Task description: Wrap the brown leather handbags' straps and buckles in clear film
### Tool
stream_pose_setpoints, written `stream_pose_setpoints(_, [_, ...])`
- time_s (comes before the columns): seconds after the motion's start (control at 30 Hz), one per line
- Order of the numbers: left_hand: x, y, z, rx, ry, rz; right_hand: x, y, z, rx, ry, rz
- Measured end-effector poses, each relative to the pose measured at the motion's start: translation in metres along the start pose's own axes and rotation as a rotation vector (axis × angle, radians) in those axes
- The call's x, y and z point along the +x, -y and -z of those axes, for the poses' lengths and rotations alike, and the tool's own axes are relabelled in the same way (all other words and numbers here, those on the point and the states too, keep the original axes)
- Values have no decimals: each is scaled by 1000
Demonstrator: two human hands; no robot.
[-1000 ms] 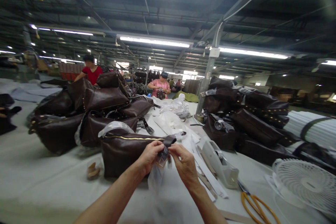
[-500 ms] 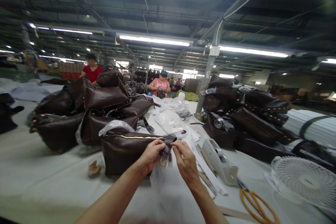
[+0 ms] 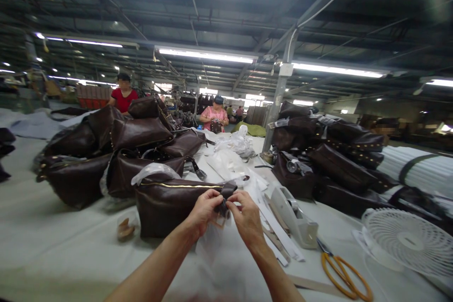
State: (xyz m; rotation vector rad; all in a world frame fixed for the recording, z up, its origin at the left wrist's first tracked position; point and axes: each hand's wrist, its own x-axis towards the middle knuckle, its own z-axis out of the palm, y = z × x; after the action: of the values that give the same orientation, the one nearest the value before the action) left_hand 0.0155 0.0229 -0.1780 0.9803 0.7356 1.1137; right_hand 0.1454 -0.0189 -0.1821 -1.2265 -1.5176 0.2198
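A dark brown leather bag (image 3: 161,210) with a gold zipper stands on the table before me. At its right end a short leather strap (image 3: 229,188) sticks out, with a squarish metal buckle (image 3: 220,221) hanging below, partly covered by clear plastic. My left hand (image 3: 204,208) is closed in a pinch on the strap from the left. Against the strap's right side, my right hand (image 3: 247,217) also pinches, its fingertips close to the left ones. Fingers hide much of what lies between them. A thin plastic sheet (image 3: 212,245) hangs beneath the hands.
Brown bags are piled at the left (image 3: 79,179) and right (image 3: 339,167). A tape dispenser (image 3: 300,226), orange-handled scissors (image 3: 345,271) and a white fan (image 3: 410,240) lie to the right. A small brown object (image 3: 125,230) sits left. Two co-workers are beyond the table.
My right hand has moved left and in, and its fingertips now meet the strap beside my left hand. The bag has stayed in place; the view has shifted slightly.
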Motion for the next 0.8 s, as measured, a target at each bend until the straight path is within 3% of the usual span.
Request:
stream_pose_setpoints(0.13, [-1, -1, 1, -3, 6, 24, -1, 2, -2, 2, -39, 4])
stream_pose_setpoints(0.3, [0, -5, 5, -21, 75, 124, 6, -4, -4, 326, 23, -299])
stream_pose_setpoints(0.37, [1, -9, 7, -24, 103, 173, 11, -5, 0, 356, 18, -332])
stream_pose_setpoints(0.43, [3, -14, 10, -29, 129, 221, 18, -4, 7, 230, 4, -216])
stream_pose_setpoints(0.53, [6, -24, 14, -33, 166, 277, 28, 2, 20, -176, 61, 180])
stream_pose_setpoints(0.6, [7, -30, 17, -23, 177, 294, 35, 4, 26, -339, 172, 383])
stream_pose_setpoints(0.7, [9, -36, 18, 9, 178, 304, 44, 1, 28, -368, 347, 497])
stream_pose_setpoints(0.8, [11, -37, 15, 65, 171, 296, 51, -4, 22, -394, 411, 507])
